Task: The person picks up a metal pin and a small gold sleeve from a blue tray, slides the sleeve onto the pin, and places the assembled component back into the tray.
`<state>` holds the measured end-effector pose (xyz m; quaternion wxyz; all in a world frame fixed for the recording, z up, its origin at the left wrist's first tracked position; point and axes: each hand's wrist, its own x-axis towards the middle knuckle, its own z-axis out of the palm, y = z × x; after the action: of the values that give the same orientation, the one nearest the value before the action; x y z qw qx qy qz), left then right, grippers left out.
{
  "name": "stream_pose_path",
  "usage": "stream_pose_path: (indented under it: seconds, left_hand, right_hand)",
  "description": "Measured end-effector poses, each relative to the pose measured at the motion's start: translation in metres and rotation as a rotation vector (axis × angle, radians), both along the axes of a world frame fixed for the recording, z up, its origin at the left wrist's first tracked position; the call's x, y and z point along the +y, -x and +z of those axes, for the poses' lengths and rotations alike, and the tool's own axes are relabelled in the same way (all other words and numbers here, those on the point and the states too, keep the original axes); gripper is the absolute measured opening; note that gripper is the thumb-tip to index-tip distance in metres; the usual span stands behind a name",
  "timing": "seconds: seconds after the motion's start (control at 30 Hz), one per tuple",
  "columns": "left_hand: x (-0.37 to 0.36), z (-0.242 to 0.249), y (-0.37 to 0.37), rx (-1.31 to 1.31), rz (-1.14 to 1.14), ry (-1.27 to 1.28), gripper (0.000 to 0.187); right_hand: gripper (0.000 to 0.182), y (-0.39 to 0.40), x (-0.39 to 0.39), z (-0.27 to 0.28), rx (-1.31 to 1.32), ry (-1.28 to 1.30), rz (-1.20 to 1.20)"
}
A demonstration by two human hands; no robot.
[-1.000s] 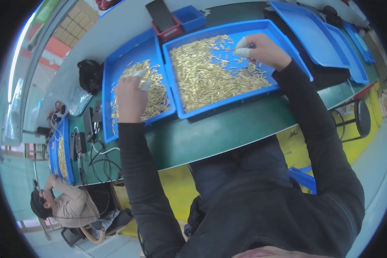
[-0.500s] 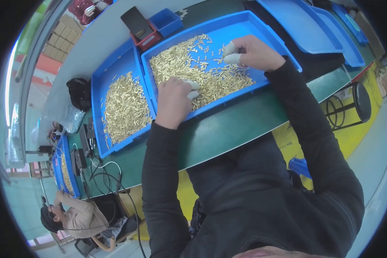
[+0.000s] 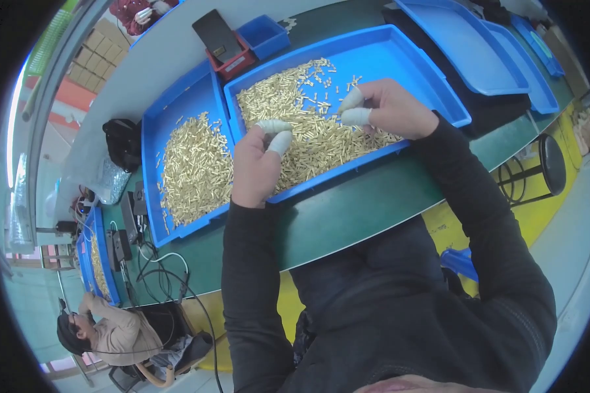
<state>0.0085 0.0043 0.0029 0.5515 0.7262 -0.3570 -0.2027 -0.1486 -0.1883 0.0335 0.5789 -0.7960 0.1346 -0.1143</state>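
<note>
Over the blue tray (image 3: 432, 82) in front of me, my left hand (image 3: 257, 164) is closed in a pinch at the left part of a heap of small brass-coloured metal pieces (image 3: 328, 147). My right hand (image 3: 394, 108) pinches above the heap's right part, palm side down. Pale finger covers wrap the thumb and forefinger of both hands. Whatever lies between the fingertips is too small to make out. A few loose pieces lie scattered on the tray floor beyond my right fingers.
A second blue tray (image 3: 152, 141) with more brass pieces (image 3: 196, 170) adjoins on the left. Behind stand a red bin (image 3: 233, 65) with a dark device, and a blue bin (image 3: 263, 36). Blue trays (image 3: 465, 46) lie at right. Cables (image 3: 160, 268) and a seated person (image 3: 121, 334) are at left.
My left hand has turned, and its thumb and forefinger have lifted from the pieces to show more clearly. My right hand has come down slightly toward the heap. The view has shifted a little.
</note>
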Motion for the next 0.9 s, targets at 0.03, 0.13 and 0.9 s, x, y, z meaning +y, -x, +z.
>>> stream_pose_path:
  seconds: [0.03, 0.13, 0.9]
  left_hand:
    - [0.0, 0.003, 0.002, -0.018, -0.014, -0.014, 0.011]
    - [0.001, 0.004, 0.004, -0.207, -0.102, -0.11, 0.012]
    - [0.002, -0.002, 0.002, 0.085, 0.021, 0.068, 0.02]
  right_hand:
    - [0.009, 0.0, -0.003, -0.001, 0.012, 0.004, -0.004]
    - [0.011, 0.002, -0.011, -0.003, 0.048, 0.042, -0.01]
    - [0.008, 0.004, -0.003, -0.002, 0.031, 0.077, 0.073]
